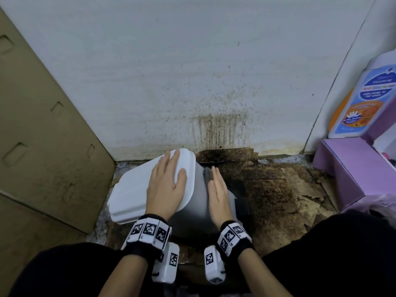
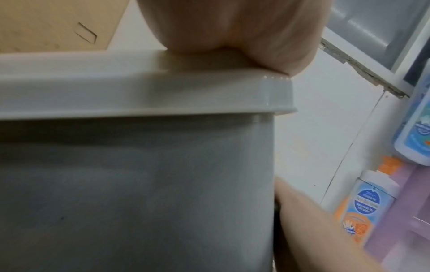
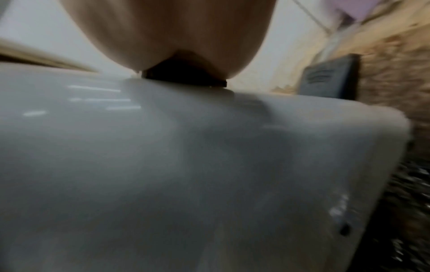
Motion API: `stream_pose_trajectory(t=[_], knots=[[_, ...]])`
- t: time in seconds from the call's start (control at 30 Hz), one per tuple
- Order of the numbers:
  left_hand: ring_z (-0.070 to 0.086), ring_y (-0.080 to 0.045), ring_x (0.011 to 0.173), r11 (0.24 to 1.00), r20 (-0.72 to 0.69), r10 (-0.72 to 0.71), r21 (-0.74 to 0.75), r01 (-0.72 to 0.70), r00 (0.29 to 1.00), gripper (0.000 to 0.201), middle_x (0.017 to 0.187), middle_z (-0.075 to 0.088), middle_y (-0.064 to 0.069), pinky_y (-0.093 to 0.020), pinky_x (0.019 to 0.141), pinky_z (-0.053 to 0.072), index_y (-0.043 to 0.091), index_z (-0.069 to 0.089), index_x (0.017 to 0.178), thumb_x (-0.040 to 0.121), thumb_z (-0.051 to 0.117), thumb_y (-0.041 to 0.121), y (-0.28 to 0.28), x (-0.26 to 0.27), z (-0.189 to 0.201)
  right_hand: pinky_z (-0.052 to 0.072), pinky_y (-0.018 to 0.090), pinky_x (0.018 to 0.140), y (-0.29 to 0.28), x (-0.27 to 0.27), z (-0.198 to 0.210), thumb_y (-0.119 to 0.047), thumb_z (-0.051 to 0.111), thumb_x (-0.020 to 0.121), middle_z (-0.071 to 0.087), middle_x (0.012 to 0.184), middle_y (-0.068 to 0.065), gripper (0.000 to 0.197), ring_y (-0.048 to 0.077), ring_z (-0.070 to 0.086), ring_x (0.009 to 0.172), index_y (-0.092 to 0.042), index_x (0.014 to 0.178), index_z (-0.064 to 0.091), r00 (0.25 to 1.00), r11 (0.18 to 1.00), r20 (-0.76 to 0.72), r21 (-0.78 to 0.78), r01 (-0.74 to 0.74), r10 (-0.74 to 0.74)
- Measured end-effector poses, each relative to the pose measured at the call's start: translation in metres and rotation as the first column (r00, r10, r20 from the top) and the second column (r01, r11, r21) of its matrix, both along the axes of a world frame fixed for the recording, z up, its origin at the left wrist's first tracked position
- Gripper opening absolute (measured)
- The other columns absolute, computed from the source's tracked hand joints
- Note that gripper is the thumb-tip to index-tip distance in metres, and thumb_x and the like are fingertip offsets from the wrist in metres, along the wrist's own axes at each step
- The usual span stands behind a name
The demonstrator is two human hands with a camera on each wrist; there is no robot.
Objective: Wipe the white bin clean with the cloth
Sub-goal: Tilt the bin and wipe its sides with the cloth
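The white bin (image 1: 199, 202) stands on the floor close in front of me, its white lid (image 1: 132, 189) down. My left hand (image 1: 167, 183) lies flat on the lid with straight fingers, thumb at the lid's right edge. In the left wrist view the palm (image 2: 232, 27) rests on the lid rim (image 2: 163, 95) above the grey-looking wall (image 2: 139, 184). My right hand (image 1: 218, 194) presses flat against the bin's right side. A dark cloth (image 1: 207, 175) shows under its fingers; in the right wrist view the cloth (image 3: 184, 75) sits between palm (image 3: 167, 33) and bin (image 3: 163, 165).
A cardboard sheet (image 1: 42, 136) leans at the left. The wall (image 1: 214, 125) behind is streaked with brown stains above dirty, torn cardboard flooring (image 1: 278, 189). At the right are a purple box (image 1: 342, 168) and a blue-and-orange bottle (image 1: 364, 99). A dark flat part (image 3: 330, 77) sticks out beside the bin.
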State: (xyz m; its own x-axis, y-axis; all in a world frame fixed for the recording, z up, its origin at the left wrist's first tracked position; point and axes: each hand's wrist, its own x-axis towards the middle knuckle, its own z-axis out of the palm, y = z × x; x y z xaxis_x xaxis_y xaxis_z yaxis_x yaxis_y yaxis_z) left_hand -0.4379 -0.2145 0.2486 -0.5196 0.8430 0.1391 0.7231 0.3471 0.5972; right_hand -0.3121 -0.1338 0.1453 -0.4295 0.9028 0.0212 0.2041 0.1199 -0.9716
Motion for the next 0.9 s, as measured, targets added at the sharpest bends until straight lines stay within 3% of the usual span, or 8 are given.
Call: stream_pose_trajectory(t=[0.1,0.27,0.4,0.5,0.63,0.77,0.9], knots=[[0.015,-0.009,0.153,1.000,-0.001,-0.001,0.015,0.001,1.000,0.054,0.167,0.020,0.014,-0.034,0.119,0.022,0.038,0.026,0.158,0.106,0.037,0.038,-0.001,-0.001,-0.001,0.006,0.029,0.124,0.013,0.018,-0.025,-0.030,0.026,0.109,0.016,0.166,-0.007,0.048,0.008,0.012,0.152,-0.025,0.157,0.024,0.989,0.993,0.136,-0.098,0.066,-0.053],[0.015,-0.009,0.153,1.000,0.002,-0.015,0.012,0.015,1.000,0.053,0.167,0.020,0.014,-0.036,0.120,0.021,0.038,0.027,0.158,0.106,0.038,0.038,-0.003,0.002,-0.002,0.003,0.034,0.125,0.030,0.027,-0.043,-0.030,0.024,0.108,0.012,0.167,-0.001,0.050,0.016,0.008,0.154,-0.022,0.158,0.021,0.958,0.959,0.281,-0.251,0.134,-0.060],[0.015,-0.010,0.153,1.000,-0.011,-0.009,-0.003,0.009,1.000,0.054,0.167,0.021,0.013,-0.037,0.122,0.019,0.036,0.025,0.159,0.106,0.035,0.038,-0.004,-0.001,-0.002,0.002,0.036,0.125,0.028,0.019,-0.022,-0.029,0.027,0.108,0.013,0.167,-0.006,0.050,0.013,0.006,0.153,-0.025,0.158,0.022,0.980,0.959,0.195,-0.272,0.082,-0.028],[0.014,-0.010,0.153,1.000,-0.011,-0.008,-0.001,0.008,1.000,0.054,0.167,0.021,0.012,-0.036,0.122,0.019,0.036,0.025,0.159,0.106,0.034,0.038,-0.004,-0.003,-0.002,0.006,0.035,0.125,0.018,0.003,0.013,-0.028,0.027,0.108,0.017,0.165,-0.011,0.049,0.007,0.009,0.151,-0.028,0.157,0.024,0.998,0.976,0.048,-0.218,-0.024,0.035],[0.014,-0.009,0.153,1.000,-0.011,-0.031,-0.001,0.031,0.999,0.061,0.167,0.020,0.012,-0.036,0.123,0.018,0.037,0.026,0.159,0.099,0.027,0.049,-0.004,0.001,-0.003,0.011,0.027,0.122,0.015,-0.017,0.049,-0.035,0.029,0.108,0.022,0.161,-0.018,0.048,-0.002,0.014,0.148,-0.033,0.155,0.028,0.983,0.979,-0.110,-0.129,-0.160,0.146],[0.013,-0.008,0.153,0.999,-0.004,-0.036,0.004,0.036,0.999,0.064,0.167,0.020,0.013,-0.035,0.123,0.018,0.038,0.025,0.159,0.097,0.025,0.051,-0.005,0.002,-0.003,0.014,0.023,0.120,0.026,-0.011,0.038,-0.038,0.028,0.108,0.030,0.159,-0.017,0.047,-0.003,0.022,0.145,-0.033,0.155,0.030,0.980,0.980,0.013,0.018,-0.198,0.198],[0.014,-0.007,0.153,0.999,-0.009,-0.026,0.020,0.026,1.000,0.054,0.166,0.022,0.015,-0.033,0.122,0.017,0.038,0.026,0.159,0.105,0.031,0.043,-0.007,-0.001,-0.003,0.020,0.035,0.123,0.045,0.010,-0.008,-0.042,0.027,0.107,0.038,0.156,-0.011,0.047,0.008,0.031,0.145,-0.031,0.152,0.036,0.982,0.989,0.132,-0.077,-0.124,0.134]])
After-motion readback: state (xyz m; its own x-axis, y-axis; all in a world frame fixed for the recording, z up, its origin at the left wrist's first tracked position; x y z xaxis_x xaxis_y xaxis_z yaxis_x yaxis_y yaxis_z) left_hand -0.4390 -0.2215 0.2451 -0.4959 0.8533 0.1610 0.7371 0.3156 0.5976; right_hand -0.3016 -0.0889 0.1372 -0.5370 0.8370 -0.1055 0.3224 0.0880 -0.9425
